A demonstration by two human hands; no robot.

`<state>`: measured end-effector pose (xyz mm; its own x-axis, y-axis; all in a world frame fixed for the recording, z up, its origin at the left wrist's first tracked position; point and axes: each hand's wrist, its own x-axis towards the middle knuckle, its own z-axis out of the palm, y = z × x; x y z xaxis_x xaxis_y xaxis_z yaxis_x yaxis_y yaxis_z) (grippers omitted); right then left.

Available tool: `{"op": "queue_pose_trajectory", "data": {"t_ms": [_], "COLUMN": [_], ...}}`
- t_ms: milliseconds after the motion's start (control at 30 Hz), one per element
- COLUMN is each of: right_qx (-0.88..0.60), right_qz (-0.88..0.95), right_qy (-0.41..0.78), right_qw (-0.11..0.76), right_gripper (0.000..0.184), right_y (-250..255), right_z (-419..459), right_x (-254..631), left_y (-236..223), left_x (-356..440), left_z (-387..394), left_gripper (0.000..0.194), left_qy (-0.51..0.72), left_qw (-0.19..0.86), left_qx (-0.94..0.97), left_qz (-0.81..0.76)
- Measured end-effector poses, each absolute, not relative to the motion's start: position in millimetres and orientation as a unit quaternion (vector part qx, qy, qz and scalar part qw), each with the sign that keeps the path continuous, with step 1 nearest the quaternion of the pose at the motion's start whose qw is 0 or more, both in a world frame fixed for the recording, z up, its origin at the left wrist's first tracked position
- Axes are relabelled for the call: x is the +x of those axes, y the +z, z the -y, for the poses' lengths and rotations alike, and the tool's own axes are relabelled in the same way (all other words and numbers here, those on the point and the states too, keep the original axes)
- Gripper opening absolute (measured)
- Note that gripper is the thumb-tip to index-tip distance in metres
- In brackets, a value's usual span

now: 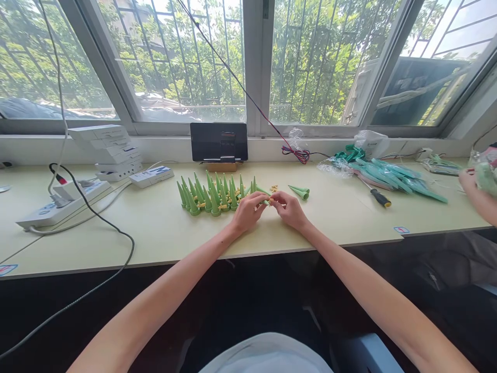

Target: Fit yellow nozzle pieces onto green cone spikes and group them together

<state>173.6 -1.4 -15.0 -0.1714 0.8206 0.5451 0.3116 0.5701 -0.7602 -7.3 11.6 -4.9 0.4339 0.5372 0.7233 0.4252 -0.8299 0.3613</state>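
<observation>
Over the table near its front, my left hand (246, 213) is closed on a green plastic cone-shaped spike (265, 202), mostly hidden by the fingers. My right hand (290, 211) pinches a small yellow piece (271, 201) against the spike's end, and the fingertips of both hands almost meet. Left of them, several green spikes (215, 199) stand upright in rows, points up, many with small yellow pieces at the base. A little heap of yellow pieces (274, 188) lies just behind my fingers. To the right, loose green spikes (300, 192) lie on their sides.
A dark tablet (218, 142) stands at the window sill. White boxes (111, 150), a power strip (64, 202) and cables occupy the left. On the right lie a screwdriver (379, 198) and teal plastic pieces (399, 178). Another person's hand (469, 181) is at the far right.
</observation>
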Motion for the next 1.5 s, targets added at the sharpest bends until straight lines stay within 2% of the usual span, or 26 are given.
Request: {"op": "queue_pose_trajectory", "data": {"t_ms": [467,1033,1500], "right_qx": [-0.373,-0.4,-0.399], "right_qz": [0.726,0.741,0.737], "right_qy": [0.26,0.246,0.266], "right_qw": [0.516,0.48,0.475], "right_gripper": [0.026,0.03,0.032], "right_y": [-13.6,-9.4,-12.2], "right_z": [1.4,3.7,0.9], "right_x": [173.9,175.5,176.1], "left_y": [-4.3,-2.3,-4.3], "left_x": [-6.7,-5.2,-4.2], "left_z": [-8.1,-3.9,-7.4], "left_gripper": [0.023,0.019,0.017], "left_qy": [0.456,0.46,0.485], "left_qw": [0.087,0.082,0.069], "left_qx": [0.838,0.835,0.839], "left_qz": [-0.287,-0.289,-0.237]}}
